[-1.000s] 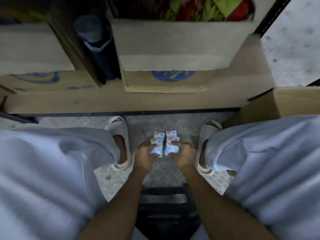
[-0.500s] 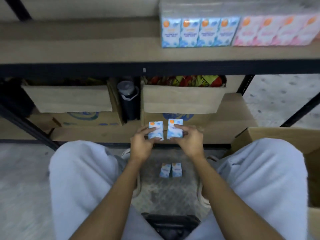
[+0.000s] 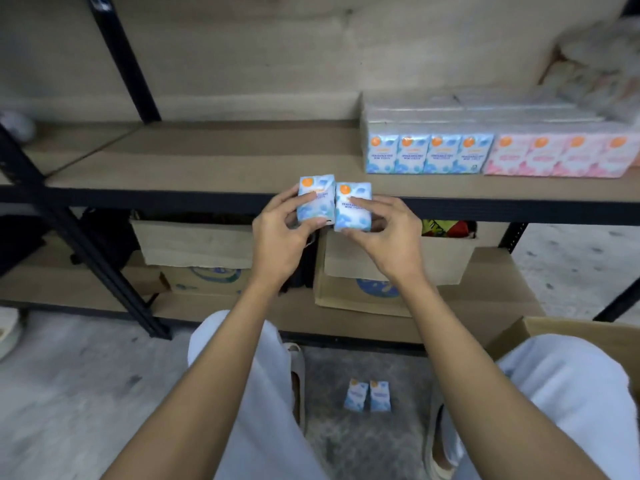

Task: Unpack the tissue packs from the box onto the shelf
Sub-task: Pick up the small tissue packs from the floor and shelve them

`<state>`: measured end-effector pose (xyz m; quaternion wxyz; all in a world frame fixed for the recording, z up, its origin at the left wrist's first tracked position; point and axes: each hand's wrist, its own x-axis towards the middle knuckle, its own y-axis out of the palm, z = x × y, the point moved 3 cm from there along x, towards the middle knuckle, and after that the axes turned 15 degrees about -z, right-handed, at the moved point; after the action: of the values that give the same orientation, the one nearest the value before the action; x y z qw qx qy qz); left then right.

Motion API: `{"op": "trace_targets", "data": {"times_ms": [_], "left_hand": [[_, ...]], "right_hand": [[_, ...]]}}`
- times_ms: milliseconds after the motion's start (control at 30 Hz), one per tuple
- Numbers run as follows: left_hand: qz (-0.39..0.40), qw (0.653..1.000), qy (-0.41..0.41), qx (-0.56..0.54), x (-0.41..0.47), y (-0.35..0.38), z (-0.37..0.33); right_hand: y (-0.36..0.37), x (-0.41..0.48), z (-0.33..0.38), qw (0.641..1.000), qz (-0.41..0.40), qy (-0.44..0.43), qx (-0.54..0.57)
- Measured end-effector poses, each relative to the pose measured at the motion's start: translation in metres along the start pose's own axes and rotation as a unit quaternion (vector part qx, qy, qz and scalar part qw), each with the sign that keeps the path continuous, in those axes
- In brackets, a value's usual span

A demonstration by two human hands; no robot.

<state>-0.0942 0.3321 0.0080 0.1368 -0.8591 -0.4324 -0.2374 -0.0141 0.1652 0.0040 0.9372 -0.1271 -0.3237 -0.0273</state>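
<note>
My left hand [image 3: 282,237] grips a blue tissue pack [image 3: 316,201] and my right hand [image 3: 391,237] grips a second blue tissue pack [image 3: 353,206]. The two packs are side by side, just in front of the shelf [image 3: 221,164] edge. On the shelf to the right stands a row of blue packs [image 3: 427,154] and beside it a row of pink packs [image 3: 557,155]. Two more blue packs [image 3: 367,395] stand on the floor between my feet. A corner of the open cardboard box [image 3: 581,332] shows at lower right.
The left half of the shelf board is bare. Black upright posts [image 3: 121,57] frame the rack. Cardboard boxes [image 3: 394,268] and a dark bottle sit on the lower shelf. My knees in light trousers flank the floor packs.
Both hands rose from the floor with one pack each, up to the shelf edge. Two packs stayed on the floor. My view tilted upward to the shelf.
</note>
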Motion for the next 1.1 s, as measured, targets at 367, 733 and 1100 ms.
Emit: {"op": "trace_targets", "data": {"times_ms": [367, 733, 1100], "left_hand": [[0.04, 0.986, 0.0, 0.159, 0.068, 0.007, -0.007], [0.096, 0.967, -0.02, 0.234, 0.111, 0.02, 0.022], [0.083, 0.971, -0.051, 0.218, 0.123, 0.025, 0.029]], "right_hand": [[0.038, 0.063, 0.019, 0.997, 0.06, 0.011, -0.037], [0.061, 0.096, 0.016, 0.987, 0.116, 0.042, -0.105], [0.079, 0.101, 0.013, 0.985, 0.116, 0.004, -0.13]]}}
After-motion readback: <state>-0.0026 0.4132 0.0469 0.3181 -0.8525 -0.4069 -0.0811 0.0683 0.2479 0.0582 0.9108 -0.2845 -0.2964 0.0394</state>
